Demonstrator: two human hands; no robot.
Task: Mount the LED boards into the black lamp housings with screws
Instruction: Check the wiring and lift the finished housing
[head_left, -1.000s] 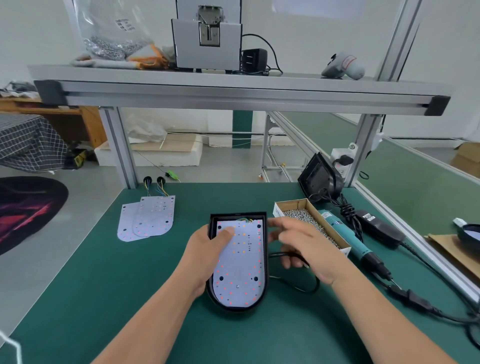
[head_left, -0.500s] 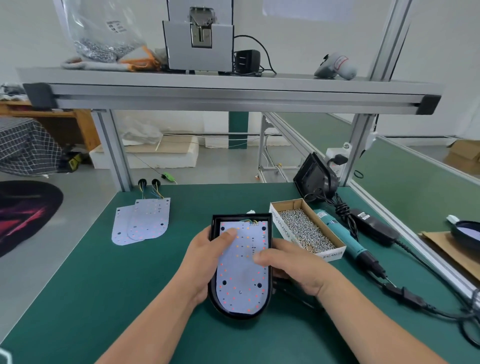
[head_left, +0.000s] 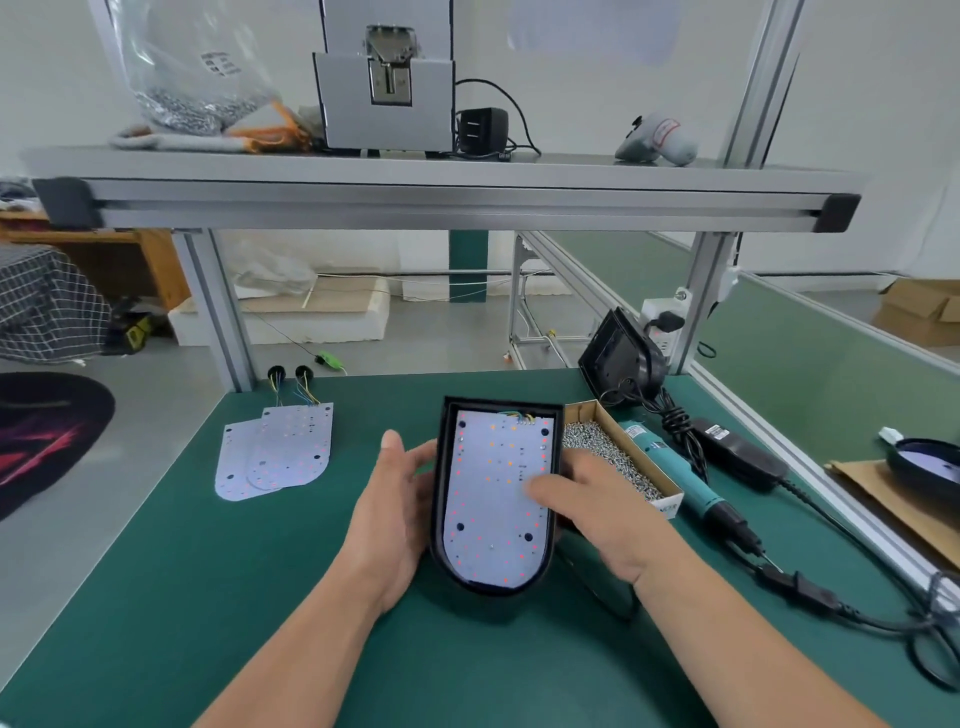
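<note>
Head view shows the black lamp housing (head_left: 440, 499) in the middle of the green table (head_left: 260, 571), held between both hands close in front of the person. It is a deep black shell with a straight far end and a rounded near end. The white LED board (head_left: 493, 499) lies inside it, cut to the same outline and dotted with small red and orange points, with dark round holes near its corners. Thin coloured wires (head_left: 517, 415) show at the board's far edge. The left hand (head_left: 395, 509) grips the housing's left wall, thumb raised and fingers reaching behind it. The right hand (head_left: 597, 509) grips the right wall, its thumb lying across the board. Whether the housing's underside touches the table cannot be told. Just right of the housing stands a cardboard box (head_left: 641, 452) filled with silver screws (head_left: 602, 447), and beside that lies a teal electric screwdriver (head_left: 670, 467). Well to the left, two loose LED boards (head_left: 280, 452) overlap flat on the table. A second black housing (head_left: 621, 358) leans at the far right.
</note>
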